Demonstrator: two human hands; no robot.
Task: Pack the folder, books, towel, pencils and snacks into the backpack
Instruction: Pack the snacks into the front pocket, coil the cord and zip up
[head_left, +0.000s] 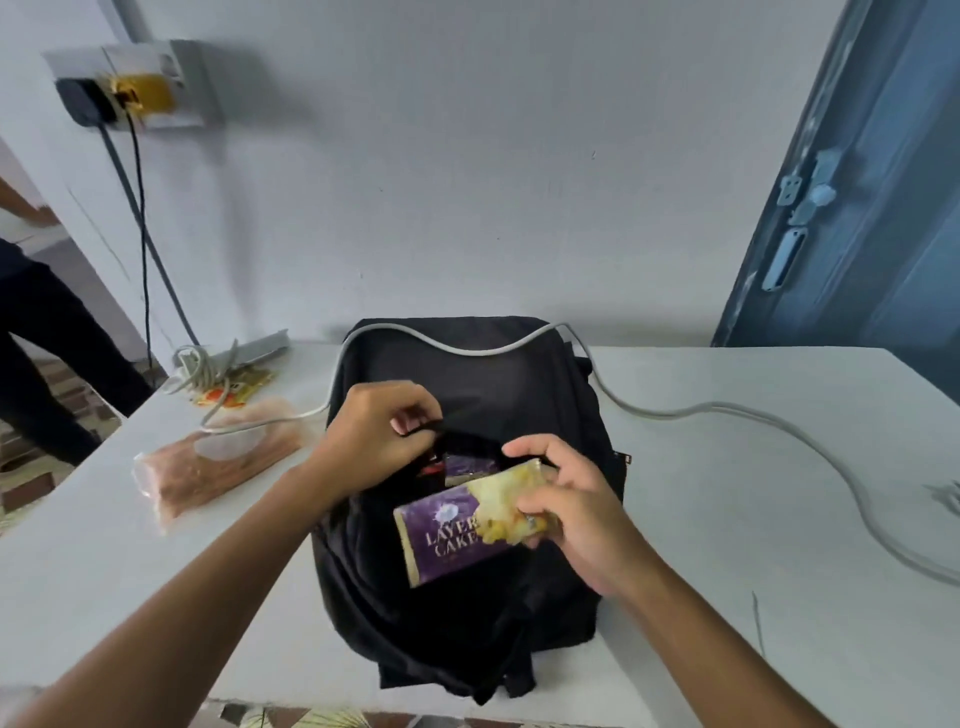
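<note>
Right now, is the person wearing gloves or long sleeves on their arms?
No. The left hand and right hand are bare, with no gloves, rings or watch showing. Both forearms are uncovered as far as the picture shows, so no sleeves appear.

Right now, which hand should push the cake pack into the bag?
Right. The right hand already grips the layer cake pack just at the pocket opening of the backpack, while the left hand is busy pulling the pocket edge open.
</note>
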